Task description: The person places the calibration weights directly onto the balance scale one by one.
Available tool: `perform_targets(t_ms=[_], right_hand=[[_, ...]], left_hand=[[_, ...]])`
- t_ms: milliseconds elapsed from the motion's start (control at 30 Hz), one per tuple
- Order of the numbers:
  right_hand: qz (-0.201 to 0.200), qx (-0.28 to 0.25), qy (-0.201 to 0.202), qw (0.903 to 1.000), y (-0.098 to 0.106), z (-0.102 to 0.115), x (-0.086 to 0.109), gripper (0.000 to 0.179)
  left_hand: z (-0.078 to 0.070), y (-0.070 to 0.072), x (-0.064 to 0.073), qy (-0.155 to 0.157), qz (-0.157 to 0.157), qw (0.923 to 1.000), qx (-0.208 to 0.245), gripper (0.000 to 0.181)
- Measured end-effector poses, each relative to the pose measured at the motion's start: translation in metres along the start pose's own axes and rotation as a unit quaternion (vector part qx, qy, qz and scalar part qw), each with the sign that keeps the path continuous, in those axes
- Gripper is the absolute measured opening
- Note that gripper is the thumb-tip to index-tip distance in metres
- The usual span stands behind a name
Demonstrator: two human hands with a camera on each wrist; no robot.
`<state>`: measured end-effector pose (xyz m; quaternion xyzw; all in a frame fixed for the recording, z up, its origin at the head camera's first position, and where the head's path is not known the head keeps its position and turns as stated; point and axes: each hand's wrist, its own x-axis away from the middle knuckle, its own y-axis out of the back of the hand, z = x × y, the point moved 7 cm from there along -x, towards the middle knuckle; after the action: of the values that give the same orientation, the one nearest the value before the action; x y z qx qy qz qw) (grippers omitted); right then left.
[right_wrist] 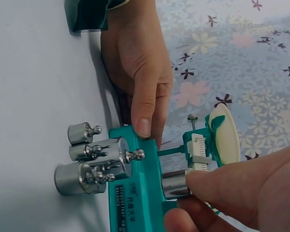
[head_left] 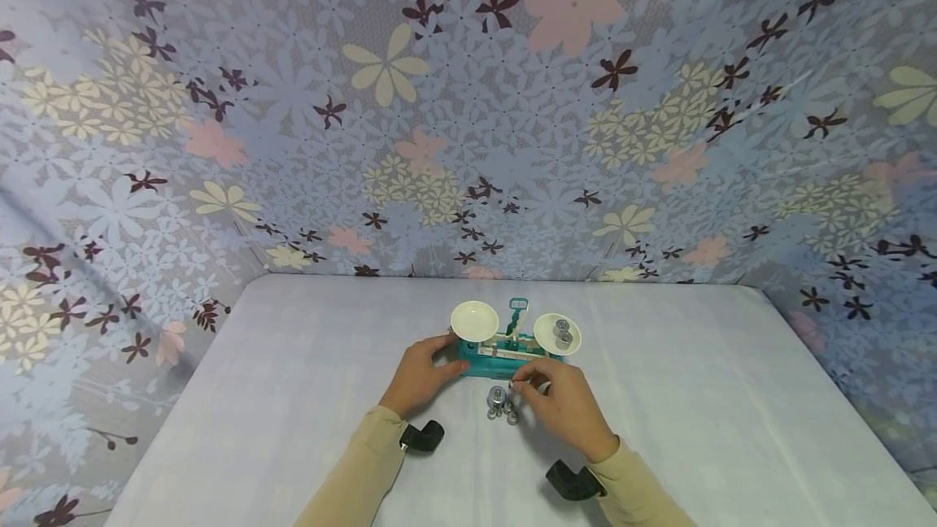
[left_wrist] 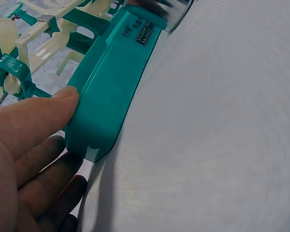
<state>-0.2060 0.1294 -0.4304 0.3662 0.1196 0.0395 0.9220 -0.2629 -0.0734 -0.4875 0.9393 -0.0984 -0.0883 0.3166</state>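
A teal balance scale (head_left: pixel 492 366) with two cream pans stands on the table. My left hand (head_left: pixel 420 376) holds the left end of its base, thumb on the front and the other fingers round the end. My right hand (head_left: pixel 567 405) pinches a small silver cylinder weight (right_wrist: pixel 175 184) between thumb and fingers, in front of the base. Several knobbed metal weights (head_left: pixel 497 398) stand on the table before the scale, close to the right fingertips. The right pan (head_left: pixel 545 338) bears a few weights (head_left: pixel 563 330); the left pan (head_left: pixel 474 321) holds nothing.
A white cloth (head_left: pixel 293 364) covers the table. Behind it and at both sides hangs floral fabric (head_left: pixel 468 145). Black wrist mounts (head_left: pixel 422 436) sit on both sleeves.
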Motion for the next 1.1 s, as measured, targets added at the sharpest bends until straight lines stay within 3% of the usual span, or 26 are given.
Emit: perform_targets(t_ms=[600, 1100], right_hand=[[-0.031, -0.021, 0.043, 0.9984, 0.016, 0.010, -0.001, 0.012], [-0.039, -0.022, 0.050, 0.9977, 0.027, 0.016, -0.004, 0.010]], left_hand=[[-0.006, 0.002, 0.002, -0.004, -0.003, 1.0000, 0.005, 0.058], [-0.005, 0.002, 0.002, -0.003, -0.004, 1.0000, 0.005, 0.058]])
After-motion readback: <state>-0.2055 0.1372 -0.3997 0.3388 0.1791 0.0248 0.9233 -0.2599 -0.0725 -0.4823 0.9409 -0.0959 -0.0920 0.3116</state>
